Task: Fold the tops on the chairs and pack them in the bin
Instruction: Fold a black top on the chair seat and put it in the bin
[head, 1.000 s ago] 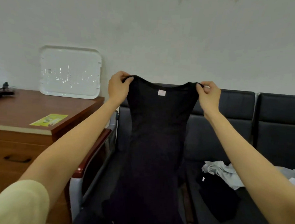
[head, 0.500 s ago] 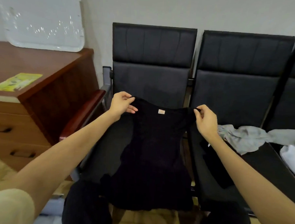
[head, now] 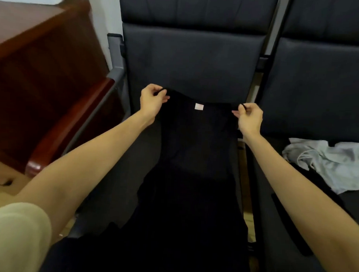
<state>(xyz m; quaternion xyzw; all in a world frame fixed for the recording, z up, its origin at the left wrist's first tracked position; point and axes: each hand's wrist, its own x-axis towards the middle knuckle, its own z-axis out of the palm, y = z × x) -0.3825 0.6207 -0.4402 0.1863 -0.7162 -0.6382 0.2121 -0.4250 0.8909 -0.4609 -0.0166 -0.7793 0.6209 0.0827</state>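
A black sleeveless top point(head: 194, 157) with a small pale label at its neckline lies stretched out lengthwise on the seat of the left dark chair point(head: 190, 60). My left hand point(head: 152, 100) pinches its left shoulder strap. My right hand point(head: 249, 118) pinches the right strap. Both straps are held just above the seat near the backrest. The top's hem hangs over the seat's front edge toward me. No bin is in view.
A crumpled light grey top point(head: 325, 160) lies on the neighbouring chair point(head: 320, 84) to the right, with dark fabric point(head: 307, 203) beneath it. A wooden cabinet point(head: 39, 68) stands at the left, with a red-brown armrest point(head: 72, 127) between it and the seat.
Both hands have lowered the black top from held up in the air down onto the left chair's seat. The view has tilted downward and closer to the chair.
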